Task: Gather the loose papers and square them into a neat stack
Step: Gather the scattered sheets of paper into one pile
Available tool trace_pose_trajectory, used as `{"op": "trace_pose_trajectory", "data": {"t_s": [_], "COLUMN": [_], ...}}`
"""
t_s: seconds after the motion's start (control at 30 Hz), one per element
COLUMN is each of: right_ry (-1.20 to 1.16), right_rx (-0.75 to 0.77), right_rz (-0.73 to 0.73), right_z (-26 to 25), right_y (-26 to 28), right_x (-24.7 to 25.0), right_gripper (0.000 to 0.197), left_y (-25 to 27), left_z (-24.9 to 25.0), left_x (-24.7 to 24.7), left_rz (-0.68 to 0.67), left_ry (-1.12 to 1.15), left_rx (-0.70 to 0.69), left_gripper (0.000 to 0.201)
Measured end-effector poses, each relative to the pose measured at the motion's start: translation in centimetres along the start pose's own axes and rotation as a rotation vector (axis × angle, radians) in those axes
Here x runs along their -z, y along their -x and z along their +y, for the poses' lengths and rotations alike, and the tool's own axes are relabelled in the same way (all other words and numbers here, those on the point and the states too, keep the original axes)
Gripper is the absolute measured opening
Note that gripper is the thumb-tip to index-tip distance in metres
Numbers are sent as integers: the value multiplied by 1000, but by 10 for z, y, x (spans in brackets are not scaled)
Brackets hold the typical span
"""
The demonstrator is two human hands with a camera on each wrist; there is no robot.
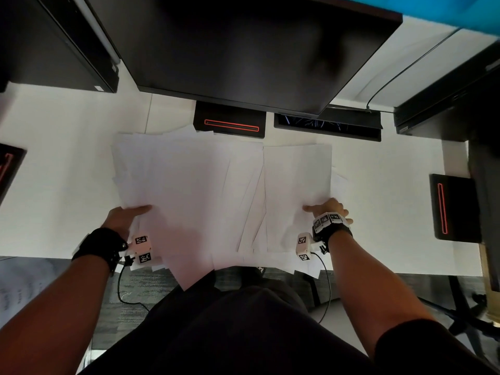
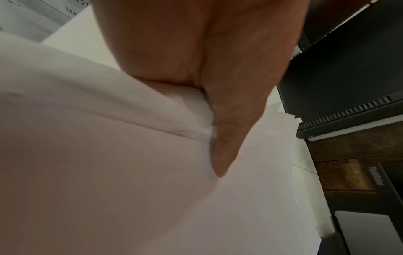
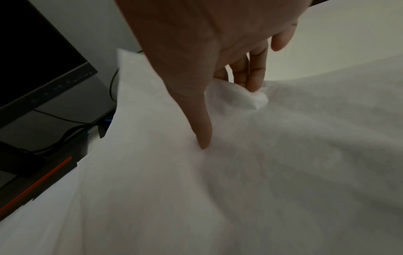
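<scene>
Several loose white papers (image 1: 205, 190) lie fanned and overlapping on the white desk (image 1: 59, 163), some hanging over its front edge. My left hand (image 1: 123, 217) holds the pile's left side, thumb (image 2: 226, 138) on top of the sheets and fingers hidden beneath. At the pile's right side, my right hand (image 1: 328, 209) presses its thumb (image 3: 202, 129) onto the top sheet while its fingers (image 3: 250, 74) curl behind a lifted paper edge. The papers (image 3: 240, 172) bulge and wrinkle between the hands.
A large dark monitor (image 1: 243, 50) hangs over the back of the desk, its stand base (image 1: 230, 124) with a red line just behind the papers. More such bases sit at right (image 1: 454, 208) and left (image 1: 8, 169). A cable slot (image 1: 327, 124) lies behind.
</scene>
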State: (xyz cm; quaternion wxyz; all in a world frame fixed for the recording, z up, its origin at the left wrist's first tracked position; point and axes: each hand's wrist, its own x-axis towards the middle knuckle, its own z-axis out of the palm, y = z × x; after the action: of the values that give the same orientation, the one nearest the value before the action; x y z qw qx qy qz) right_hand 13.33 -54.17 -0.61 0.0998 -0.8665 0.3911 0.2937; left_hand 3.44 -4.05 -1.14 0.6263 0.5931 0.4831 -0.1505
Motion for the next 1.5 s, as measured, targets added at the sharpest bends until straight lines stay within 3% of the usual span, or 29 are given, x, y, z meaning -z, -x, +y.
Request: {"op": "trace_pose_trajectory", "data": {"t_s": [0.13, 0.33, 0.47, 0.57, 0.7, 0.87, 1.03, 1.5], "right_ry": [-6, -254, -472, -477, -321, -392, -314, -348], "right_rx": [-59, -230, -122, -68, -64, 46, 137, 342], "right_rz": [22, 40, -129, -211, -49, 2, 137, 339], "right_z": [6, 18, 24, 27, 22, 25, 37, 58], "right_y": [3, -9, -19, -22, -21, -3, 7, 27], "right_x": [-1, -3, -2, -1, 1, 18, 36, 51], "right_gripper": [72, 100, 99, 87, 79, 42, 19, 24], "left_y": [-11, -17, -16, -14, -20, -19, -20, -22], "left_z": [-6, -10, -9, -8, -12, -13, -16, -19], "left_x": [6, 5, 3, 3, 6, 3, 1, 4], "left_rz": [6, 10, -2, -6, 6, -7, -9, -16], "left_ry": [-28, -34, -32, -50, -45, -8, 9, 13], "left_rx": [6, 6, 15, 7, 2, -31, -40, -34], "left_gripper": [65, 53, 51, 48, 57, 53, 48, 43]}}
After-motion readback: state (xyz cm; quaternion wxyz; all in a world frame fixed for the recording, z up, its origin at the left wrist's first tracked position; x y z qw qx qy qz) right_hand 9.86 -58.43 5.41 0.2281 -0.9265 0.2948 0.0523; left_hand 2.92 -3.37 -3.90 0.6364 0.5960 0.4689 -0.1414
